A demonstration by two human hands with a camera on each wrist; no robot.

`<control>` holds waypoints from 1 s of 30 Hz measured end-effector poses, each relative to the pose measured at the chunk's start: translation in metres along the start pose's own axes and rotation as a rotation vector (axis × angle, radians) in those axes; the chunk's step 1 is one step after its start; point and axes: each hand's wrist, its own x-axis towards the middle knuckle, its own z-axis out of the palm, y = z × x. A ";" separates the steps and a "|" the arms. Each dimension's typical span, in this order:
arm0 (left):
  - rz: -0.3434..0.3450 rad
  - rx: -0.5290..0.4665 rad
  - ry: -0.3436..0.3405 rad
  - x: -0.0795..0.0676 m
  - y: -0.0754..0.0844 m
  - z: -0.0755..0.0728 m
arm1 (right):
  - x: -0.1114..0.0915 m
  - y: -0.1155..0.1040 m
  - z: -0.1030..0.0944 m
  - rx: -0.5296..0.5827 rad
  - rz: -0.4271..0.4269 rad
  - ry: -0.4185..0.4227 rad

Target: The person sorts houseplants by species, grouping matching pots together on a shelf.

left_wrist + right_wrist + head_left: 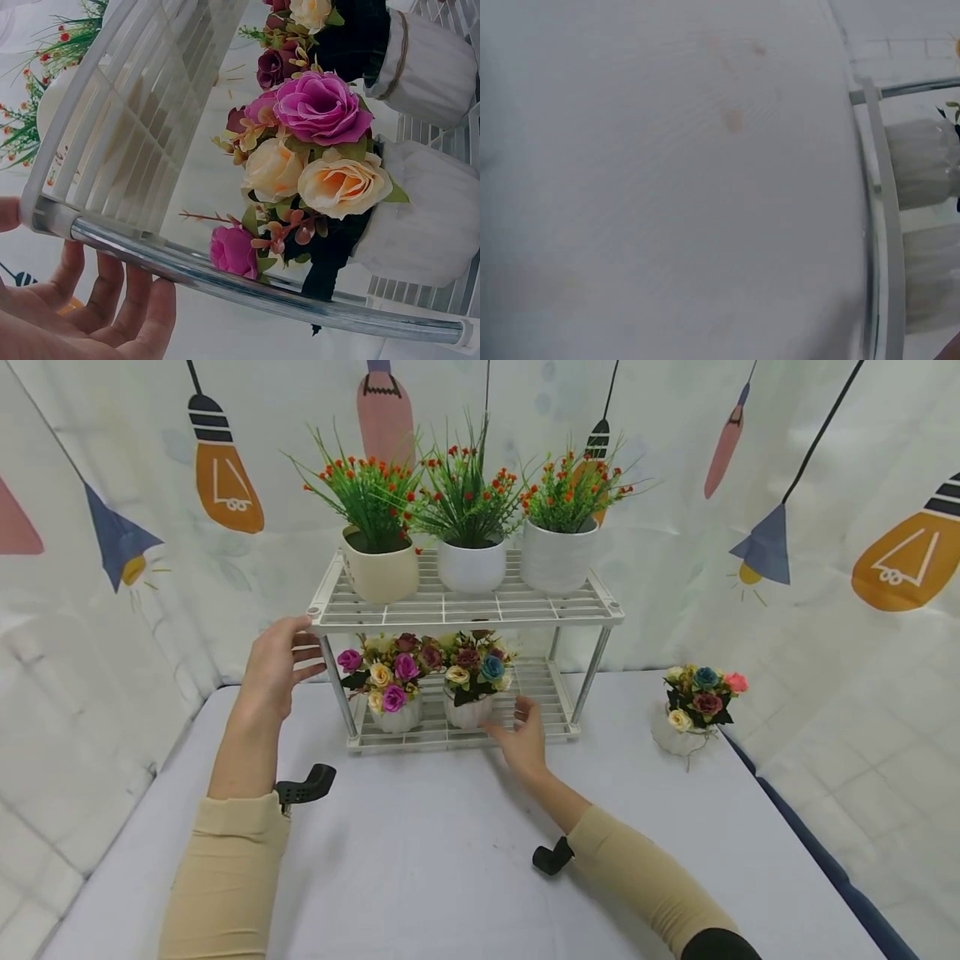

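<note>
A white two-tier rack [468, 625] with metal posts stands on the table. My left hand [272, 664] holds its upper left corner, thumb at the shelf edge and fingers against the metal post [225, 281]. On the lower shelf sit two white pots of artificial roses, a left pot [397, 717] with magenta and cream blooms and a right pot [468, 710] with a blue one. My right hand [525, 743] is beside the right pot, thumb pointing at its base, other fingers raised and apart. In the right wrist view, that hand is almost wholly out of frame.
Three pots of grassy plants with small red flowers, a cream pot [381, 572], a white pot [471, 567] and a ribbed white pot [557, 558], line the upper shelf. Another flower pot [678, 733] stands on the white table [420, 860], near its right edge. A printed curtain [675, 610] hangs behind.
</note>
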 end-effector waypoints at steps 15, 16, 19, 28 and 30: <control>0.014 0.032 0.006 0.001 -0.001 0.000 | -0.015 0.007 -0.107 -0.062 0.046 0.058; 0.016 0.034 0.007 0.001 -0.001 0.000 | -0.015 0.007 -0.114 -0.069 0.067 0.073; 0.016 0.036 0.009 0.000 0.000 0.000 | -0.015 0.010 -0.134 -0.080 0.128 0.129; 0.006 0.039 0.017 0.000 0.000 0.001 | -0.020 0.021 -0.182 -0.121 0.193 0.243; 0.003 0.037 0.015 0.000 0.000 0.000 | -0.021 0.022 -0.189 -0.114 0.170 0.293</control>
